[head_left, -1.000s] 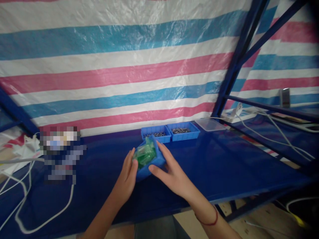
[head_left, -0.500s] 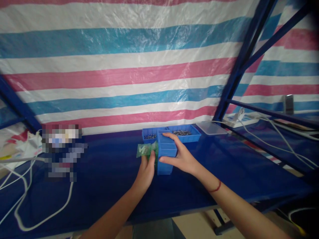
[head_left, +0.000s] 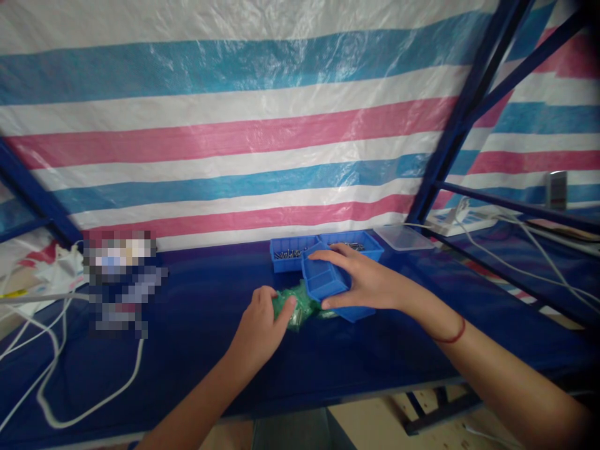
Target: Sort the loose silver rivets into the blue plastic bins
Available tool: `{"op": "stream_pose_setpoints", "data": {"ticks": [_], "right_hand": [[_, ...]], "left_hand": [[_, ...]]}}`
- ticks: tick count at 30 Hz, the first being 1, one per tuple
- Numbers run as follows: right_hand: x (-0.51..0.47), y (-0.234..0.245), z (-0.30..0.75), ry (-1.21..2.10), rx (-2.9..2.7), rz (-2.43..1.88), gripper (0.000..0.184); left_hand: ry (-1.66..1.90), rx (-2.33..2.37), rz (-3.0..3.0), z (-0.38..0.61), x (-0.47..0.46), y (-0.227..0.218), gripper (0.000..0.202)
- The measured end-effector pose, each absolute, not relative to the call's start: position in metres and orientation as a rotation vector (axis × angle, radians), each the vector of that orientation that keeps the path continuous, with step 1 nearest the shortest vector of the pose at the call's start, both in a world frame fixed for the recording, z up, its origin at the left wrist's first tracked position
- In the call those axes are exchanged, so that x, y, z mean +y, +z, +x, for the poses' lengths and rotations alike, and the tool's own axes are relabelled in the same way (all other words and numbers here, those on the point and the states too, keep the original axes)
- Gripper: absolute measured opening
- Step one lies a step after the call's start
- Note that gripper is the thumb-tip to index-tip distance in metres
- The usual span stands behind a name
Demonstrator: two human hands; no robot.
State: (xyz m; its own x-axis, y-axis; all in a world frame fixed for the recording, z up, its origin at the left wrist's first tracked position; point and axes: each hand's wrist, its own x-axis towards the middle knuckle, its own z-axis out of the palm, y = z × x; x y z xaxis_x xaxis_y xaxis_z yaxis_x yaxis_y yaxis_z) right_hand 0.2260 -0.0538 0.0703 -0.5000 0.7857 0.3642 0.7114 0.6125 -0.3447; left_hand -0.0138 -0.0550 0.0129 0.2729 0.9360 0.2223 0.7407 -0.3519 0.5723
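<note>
My left hand (head_left: 260, 323) presses its fingers onto a small green plastic bag (head_left: 294, 308) lying on the blue table (head_left: 197, 350). My right hand (head_left: 368, 280) grips a small blue plastic bin (head_left: 323, 282) by its rim, thumb on the near side and fingers over the far edge. The bin is upright and looks empty; it sits just right of the bag and partly over it. A red cord circles my right wrist.
Two more blue bins (head_left: 289, 251) holding small metal screws stand behind, against the striped tarp. A clear plastic lid (head_left: 404, 237) lies to their right. White cables (head_left: 70, 400) trail over the left of the table, and a blue metal frame (head_left: 462, 119) rises on the right.
The blue bin went from tipped on its side to upright and shifted right. The green bag came out of it and now lies on the table under my left hand.
</note>
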Motion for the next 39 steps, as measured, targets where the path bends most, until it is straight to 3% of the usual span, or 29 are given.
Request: {"op": "stream_pose_setpoints", "data": {"ticks": [8,16,19,22,24,26,30,39], "right_hand": [[-0.051,0.083,0.247,-0.044,-2.442,-1.302,0.081],[-0.065,0.107,0.259,-0.183,-2.277,-1.362,0.079],[-0.073,0.111,0.251,-0.119,-2.126,-1.226,0.082],[-0.08,0.111,0.232,0.013,-2.016,-1.059,0.086],[-0.082,0.107,0.219,0.112,-1.958,-1.009,0.09],[-0.082,0.101,0.21,0.209,-1.934,-0.99,0.101],[-0.072,0.07,0.217,0.411,-2.102,-0.993,0.122],[-0.059,-0.01,0.237,0.369,-2.496,-1.384,0.11]], "left_hand": [[0.644,1.414,2.384,0.005,-0.056,-0.007,0.065],[0.771,1.507,2.306,0.023,-0.045,-0.019,0.061],[0.968,1.498,2.239,0.022,-0.049,-0.005,0.067],[1.073,1.122,2.365,0.023,-0.061,0.021,0.071],[1.086,0.919,2.46,0.024,-0.071,0.038,0.053],[1.054,0.911,2.525,0.019,-0.078,0.05,0.028],[0.957,1.242,2.583,-0.023,-0.075,0.053,0.026],[0.294,1.809,2.869,-0.118,-0.015,0.038,0.029]]}}
